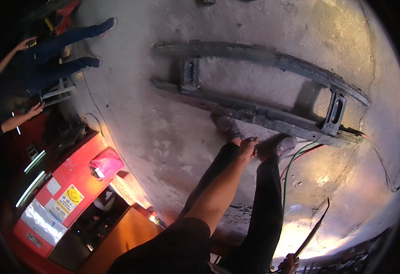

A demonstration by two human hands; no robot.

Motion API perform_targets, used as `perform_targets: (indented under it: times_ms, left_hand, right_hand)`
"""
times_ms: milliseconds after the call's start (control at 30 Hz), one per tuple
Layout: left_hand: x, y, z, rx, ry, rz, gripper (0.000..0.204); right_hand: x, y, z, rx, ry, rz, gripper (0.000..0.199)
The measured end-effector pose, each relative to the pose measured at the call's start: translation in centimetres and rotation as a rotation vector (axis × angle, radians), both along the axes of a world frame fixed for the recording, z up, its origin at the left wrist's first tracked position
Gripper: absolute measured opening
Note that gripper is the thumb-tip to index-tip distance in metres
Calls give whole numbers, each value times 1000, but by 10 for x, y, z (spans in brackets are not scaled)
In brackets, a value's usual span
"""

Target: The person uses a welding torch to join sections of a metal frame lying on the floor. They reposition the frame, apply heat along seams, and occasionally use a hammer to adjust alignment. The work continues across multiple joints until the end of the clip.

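Observation:
My right hand (289,264), at the lower edge, is wrapped round the handle of a gas torch (310,236). Its thin, bent tip points up and away; no flame shows at it. My left hand (248,148) reaches forward between my shoes, fingers curled closed; whatever they may hold is too small to make out. Just beyond it lies a dark metal frame (254,112) on the floor: two long bars, the far one curved, joined by two short slotted brackets. A green hose (287,176) runs from beside the near bar down toward my right hand.
A red cabinet (79,166) with stickers and a pink bag (106,163) stands at left, near an orange panel (122,239). Another person in dark trousers (65,41) is at the far left. A thin reddish hose (378,153) trails past the frame's right end.

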State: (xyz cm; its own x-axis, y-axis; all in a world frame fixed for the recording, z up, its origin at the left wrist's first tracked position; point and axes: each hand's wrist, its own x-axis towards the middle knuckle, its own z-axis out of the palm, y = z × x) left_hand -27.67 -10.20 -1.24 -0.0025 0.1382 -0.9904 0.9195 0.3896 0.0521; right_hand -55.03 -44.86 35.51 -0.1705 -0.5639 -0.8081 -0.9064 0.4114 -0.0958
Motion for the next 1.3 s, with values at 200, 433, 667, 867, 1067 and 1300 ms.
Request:
perform_targets:
  times_ms: [200, 433, 667, 867, 1067, 1300]
  left_hand:
    - [-47, 22, -131, -85, -252, 461, 55]
    - [-50, 18, -147, -420, -398, 628, 39]
    - [-79, 48, -165, -282, -174, -54, 31]
    - [-61, 24, -141, -151, -257, 131, 32]
    - [-34, 9, -168, -484, -434, 771, 28]
    - [-8, 9, -110, -382, -450, 625, 65]
  right_hand:
    - [71, 54, -41, 129, 274, 425, 33]
    - [41, 36, -51, 69, 210, 314, 24]
    - [87, 46, -60, 81, 138, 425, 22]
    - [-1, 11, -43, 134, 86, 241, 34]
    - [-3, 33, -57, 88, 179, 399, 22]
    - [-64, 11, -41, -75, 40, 918, 24]
